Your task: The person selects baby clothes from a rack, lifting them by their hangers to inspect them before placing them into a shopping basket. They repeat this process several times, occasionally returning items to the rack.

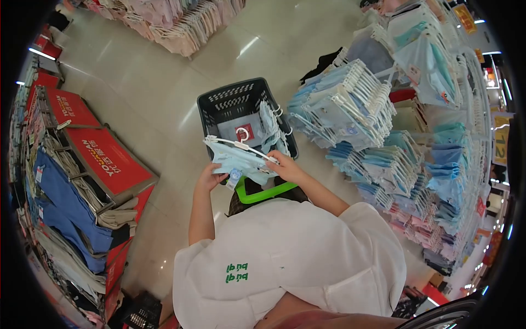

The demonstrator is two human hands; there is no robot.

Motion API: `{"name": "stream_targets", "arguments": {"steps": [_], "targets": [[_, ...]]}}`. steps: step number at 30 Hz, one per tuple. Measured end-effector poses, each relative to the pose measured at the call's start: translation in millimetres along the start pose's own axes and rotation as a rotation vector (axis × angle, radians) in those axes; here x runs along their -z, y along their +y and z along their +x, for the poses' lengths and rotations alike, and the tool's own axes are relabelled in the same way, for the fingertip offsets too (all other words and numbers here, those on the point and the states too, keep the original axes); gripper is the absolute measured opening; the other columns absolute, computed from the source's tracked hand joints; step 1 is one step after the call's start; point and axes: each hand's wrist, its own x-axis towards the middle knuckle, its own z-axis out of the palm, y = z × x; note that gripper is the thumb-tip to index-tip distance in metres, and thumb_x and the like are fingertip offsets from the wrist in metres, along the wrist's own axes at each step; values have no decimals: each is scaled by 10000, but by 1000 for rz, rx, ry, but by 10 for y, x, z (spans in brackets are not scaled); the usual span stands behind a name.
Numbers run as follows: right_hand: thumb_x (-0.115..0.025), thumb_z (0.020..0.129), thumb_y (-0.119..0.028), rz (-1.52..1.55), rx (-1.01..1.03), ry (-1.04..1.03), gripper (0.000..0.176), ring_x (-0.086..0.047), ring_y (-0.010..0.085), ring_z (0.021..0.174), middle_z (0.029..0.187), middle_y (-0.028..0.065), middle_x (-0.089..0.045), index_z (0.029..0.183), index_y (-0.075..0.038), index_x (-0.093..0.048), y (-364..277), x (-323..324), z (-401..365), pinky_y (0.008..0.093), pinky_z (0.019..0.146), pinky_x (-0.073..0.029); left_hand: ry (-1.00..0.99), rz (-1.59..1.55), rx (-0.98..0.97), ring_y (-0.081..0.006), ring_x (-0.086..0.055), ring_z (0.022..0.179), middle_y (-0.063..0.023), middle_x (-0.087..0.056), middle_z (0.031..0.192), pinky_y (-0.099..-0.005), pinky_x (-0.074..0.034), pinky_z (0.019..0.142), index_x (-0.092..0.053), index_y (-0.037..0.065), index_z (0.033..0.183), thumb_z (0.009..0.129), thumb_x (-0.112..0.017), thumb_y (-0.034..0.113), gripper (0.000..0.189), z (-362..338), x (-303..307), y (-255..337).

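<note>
Between my two hands is a light blue garment (pixel 235 157) on a white hanger (pixel 249 148), held above the near part of a basket. My left hand (pixel 210 176) has its fingers closed on the garment's left edge, beside a paper tag (pixel 234 176). At the other side, my right hand (pixel 285 166) grips the garment's top corner near the hanger's end. Beneath them stands the dark shopping basket (pixel 233 90) with a bright green handle (pixel 266 193). Inside it, more pale blue clothes (pixel 268 129) on white hangers lean against the right wall, and a red label (pixel 244 131) shows.
Racks of hung blue clothes (pixel 350 104) stand close on the right, with pink ones (pixel 422 227) lower down. On the left is a shelf with red signs (pixel 104 151) and blue trousers (pixel 71 197). Pink garments (pixel 181 27) hang at the far side of the tiled floor (pixel 131 71).
</note>
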Motion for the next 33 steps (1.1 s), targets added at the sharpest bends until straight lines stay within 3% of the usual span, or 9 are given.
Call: {"name": "stream_targets", "arguments": {"steps": [5, 8, 10, 12, 14, 16, 22, 29, 33], "targets": [[-558, 822, -180, -26, -162, 177, 226, -574, 213, 749, 838, 116, -584, 980, -28, -501, 266, -193, 218, 322, 656, -441, -85, -96, 29, -212, -566, 911, -100, -564, 1005, -314, -512, 724, -491, 28, 1054, 778, -542, 55, 282, 346, 225, 175], [-553, 810, -173, -68, -278, 278, 237, -589, 257, 797, 864, 149, -595, 986, -21, -506, 405, -127, 505, 336, 678, -446, -96, 7, -21, -170, -573, 821, -71, -570, 941, -267, -497, 672, -499, 27, 1017, 769, -521, -41, 258, 734, 267, 308], [-564, 815, -190, 16, -306, 493, 219, -552, 196, 725, 798, 108, -580, 973, -46, -514, 807, -131, 765, 322, 648, -424, -46, 22, -55, -156, -575, 791, -63, -573, 909, -259, -489, 671, -489, 35, 1020, 764, -511, -75, 280, 995, 175, 371], [-554, 797, -148, 44, -344, 533, 178, -548, 204, 706, 787, 119, -582, 953, -69, -524, 947, -61, 1023, 328, 643, -421, 182, -7, -145, -167, -587, 792, -70, -582, 918, -273, -493, 678, -468, 37, 1030, 771, -518, -68, 284, 1205, 15, 397], [-538, 777, -121, 78, -504, 599, 143, -559, 238, 710, 788, 142, -576, 919, -101, -540, 872, 42, 1264, 343, 642, -417, 143, -21, -161, -178, -597, 819, -89, -583, 969, -278, -485, 724, -443, 51, 1059, 775, -537, -52, 316, 1414, -18, 366], [-511, 765, -97, -81, -441, 616, 135, -567, 287, 719, 779, 160, -572, 894, -120, -545, 1105, 91, 1525, 379, 634, -412, 262, 50, -135, -182, -599, 866, -89, -598, 985, -273, -471, 751, -449, 66, 1056, 775, -568, -18, 317, 1512, -144, 308], [-475, 764, -96, -215, -391, 861, 153, -585, 352, 802, 811, 191, -613, 858, -80, -595, 1861, 101, 1986, 411, 709, -445, 72, 235, 5, -158, -602, 821, -73, -617, 928, -242, -474, 680, -484, 51, 1051, 808, -578, 63, 261, 1092, -322, 21], [-521, 733, -125, -127, -558, 685, 192, -579, 321, 884, 922, 187, -610, 898, -74, -604, 1937, 28, 2145, 363, 766, -443, 106, 378, 106, -130, -580, 809, -72, -606, 972, -233, -460, 709, -512, 51, 1039, 832, -545, 86, 213, 459, -249, -129], [-571, 663, -162, -208, -665, 491, 333, -570, 325, 947, 991, 201, -599, 975, -47, -598, 1977, -64, 2234, 360, 819, -438, 81, 399, 118, -135, -583, 848, -71, -608, 999, -256, -465, 760, -536, 36, 1011, 840, -534, 113, 188, 330, -256, -145]]}}
